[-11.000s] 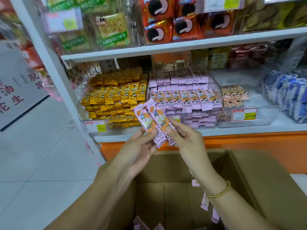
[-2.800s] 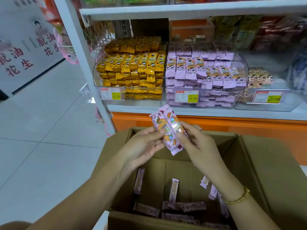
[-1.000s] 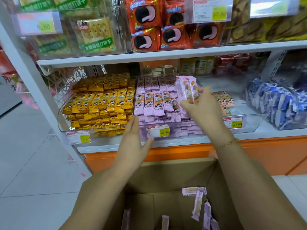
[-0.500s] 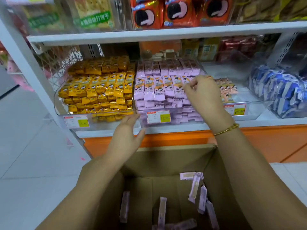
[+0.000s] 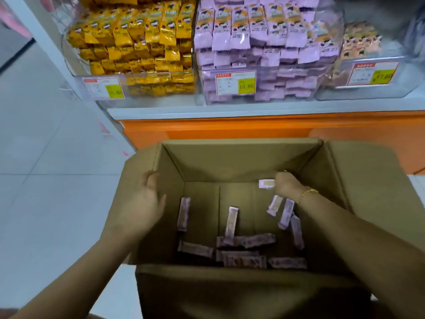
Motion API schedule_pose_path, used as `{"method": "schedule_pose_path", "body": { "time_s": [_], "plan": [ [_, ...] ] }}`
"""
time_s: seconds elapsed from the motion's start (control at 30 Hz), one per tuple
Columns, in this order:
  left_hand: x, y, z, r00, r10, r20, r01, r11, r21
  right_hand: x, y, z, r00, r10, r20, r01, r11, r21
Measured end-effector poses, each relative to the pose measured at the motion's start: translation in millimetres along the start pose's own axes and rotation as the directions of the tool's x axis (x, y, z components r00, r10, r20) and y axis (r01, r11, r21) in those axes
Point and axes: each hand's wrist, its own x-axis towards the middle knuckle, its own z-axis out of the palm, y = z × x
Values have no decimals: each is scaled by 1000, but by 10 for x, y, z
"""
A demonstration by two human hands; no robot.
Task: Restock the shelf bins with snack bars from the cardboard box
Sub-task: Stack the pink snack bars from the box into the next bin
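Observation:
An open cardboard box [image 5: 230,162] stands below the shelf, with several pink snack bars [image 5: 232,221] loose on its bottom. My right hand [image 5: 287,185], with a gold bracelet at the wrist, is down inside the box at its right wall and pinches the end of one pink bar [image 5: 266,183]. My left hand [image 5: 140,203] hangs over the box's left flap, fingers relaxed, holding nothing. On the shelf above, the clear middle bin [image 5: 259,88] is packed with pink bars.
A clear bin of yellow bars [image 5: 142,40] stands left of the pink one, and a bin of beige snacks [image 5: 361,42] to its right. Price tags hang on the bin fronts. An orange shelf base [image 5: 253,130] runs behind the box. Grey tiled floor lies left.
My right hand has left the pink bin and dropped into the box, taking hold of a bar. My left hand came down from the shelf edge to the box's left flap. The view tilted downward.

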Motion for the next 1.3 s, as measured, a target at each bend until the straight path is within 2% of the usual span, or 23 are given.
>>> {"method": "schedule_pose_path", "body": {
  "time_s": [0.1, 0.23, 0.33, 0.57, 0.8, 0.93, 1.0, 1.1, 1.2, 1.3],
  "plan": [
    [-44, -208, 107, 1000, -7, 12, 7, 999, 32, 176, 241, 543, 998, 28, -54, -29, 1000, -12],
    [22, -285, 149, 1000, 3, 26, -5, 999, 49, 385, 365, 819, 993, -69, -98, 43, 969, -244],
    [98, -328, 162, 999, 44, 14, -44, 998, 36, 548, 331, 840, 990, -86, -110, 48, 950, -307],
    [144, -386, 208, 998, 54, 8, -55, 996, 66, 736, 277, 845, 987, -159, -7, 148, 931, -334],
    [157, -392, 224, 999, 40, 22, -41, 995, 92, 634, 263, 912, 988, -143, -64, 135, 983, -126],
    [144, -360, 198, 999, 34, 18, -36, 994, 102, 509, 344, 962, 986, -24, -163, 50, 986, 158],
    [139, -345, 195, 999, 34, 19, -35, 994, 103, 472, 408, 985, 985, 106, -136, -66, 961, 270],
    [141, -317, 194, 999, 26, 22, -28, 994, 106, 442, 411, 992, 962, 259, -83, -229, 937, 265],
    [142, -296, 181, 1000, 21, 23, -23, 992, 122, 443, 373, 967, 977, 169, -127, -133, 959, 250],
    [152, -289, 172, 1000, 14, 27, -17, 992, 129, 442, 410, 1012, 986, 129, -105, -107, 974, 199]
  ]
}}
